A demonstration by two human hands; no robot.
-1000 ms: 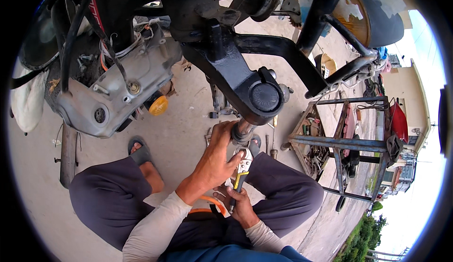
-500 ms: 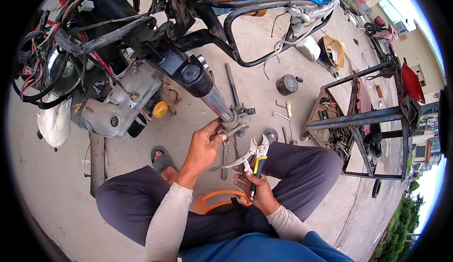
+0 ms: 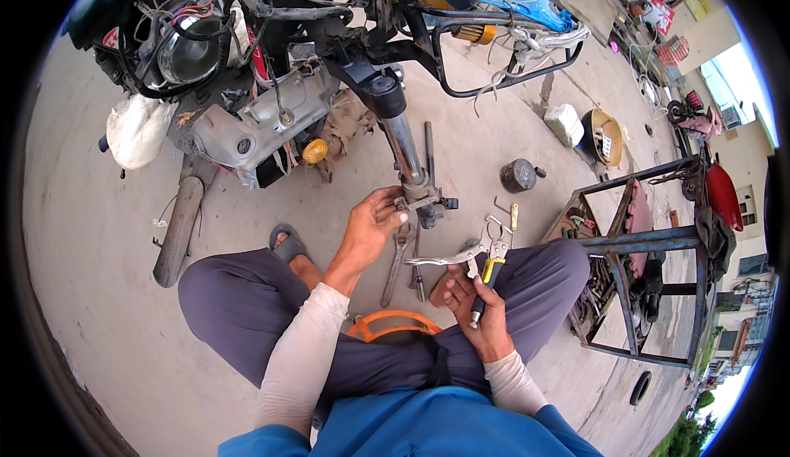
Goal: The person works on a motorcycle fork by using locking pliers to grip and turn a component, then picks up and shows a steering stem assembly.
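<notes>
Locking pliers point(image 3: 492, 272) with a yellow and black grip rest in my right hand point(image 3: 487, 317), jaws pointing away from me and their silver lever spread to the left. My right thumb lies over the handle, with the fingers partly curled beneath. My left hand point(image 3: 370, 228) pinches a small flat metal piece point(image 3: 422, 203) against the lower end of a motorcycle's fork leg point(image 3: 401, 146). The fork hangs down from the black frame, tilted slightly. An adjustable wrench point(image 3: 397, 269) lies on the ground just below that hand.
An orange stool rim point(image 3: 393, 324) shows between my legs. At right stands a blue metal rack point(image 3: 650, 239) with tools inside. A dark round can point(image 3: 518, 175) sits before it. Left of the fork are a grey engine cover point(image 3: 239, 140), loose wires and a white bag point(image 3: 138, 132).
The whole view has shifted, so the motorcycle and rack sit differently in the picture. My right hand with the pliers sits slightly farther from the fork; my left stays at its lower end.
</notes>
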